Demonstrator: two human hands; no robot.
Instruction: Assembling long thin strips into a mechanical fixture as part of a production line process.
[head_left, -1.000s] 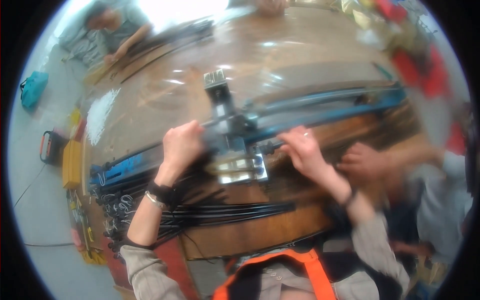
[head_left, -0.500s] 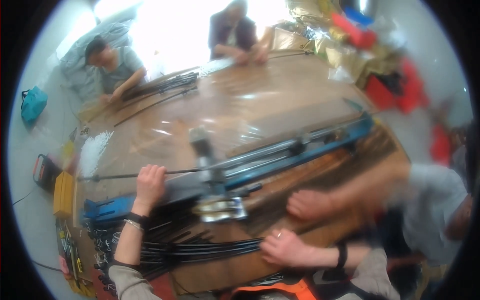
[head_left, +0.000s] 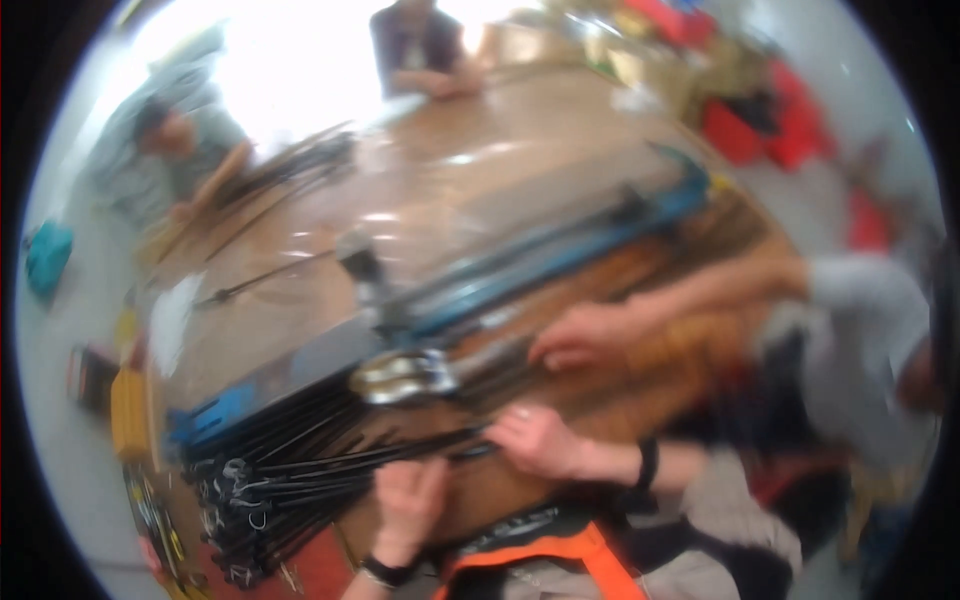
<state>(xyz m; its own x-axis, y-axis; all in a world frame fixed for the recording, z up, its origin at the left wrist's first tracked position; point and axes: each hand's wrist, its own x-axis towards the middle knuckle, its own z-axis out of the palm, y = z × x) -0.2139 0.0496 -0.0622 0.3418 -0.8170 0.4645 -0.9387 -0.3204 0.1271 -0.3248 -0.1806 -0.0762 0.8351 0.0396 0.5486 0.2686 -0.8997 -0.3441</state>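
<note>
Along the near side of the table (head_left: 520,115), seen from the head camera, a bundle of black rods (head_left: 330,460) lies slanting, its looped ends to the left. The person's left hand (head_left: 410,497) is at the near side of the bundle, fingers bent; the right hand (head_left: 537,440) is at the rods' right end, fingers curled narrow. Whether either of the hands grips a rod (the picture is badly smeared) one cannot tell. Beyond the bundle runs a blue rail (head_left: 560,262), with a shiny metal block (head_left: 405,376) near its middle. A co-worker's hand (head_left: 582,336) hangs just beyond the right one.
</note>
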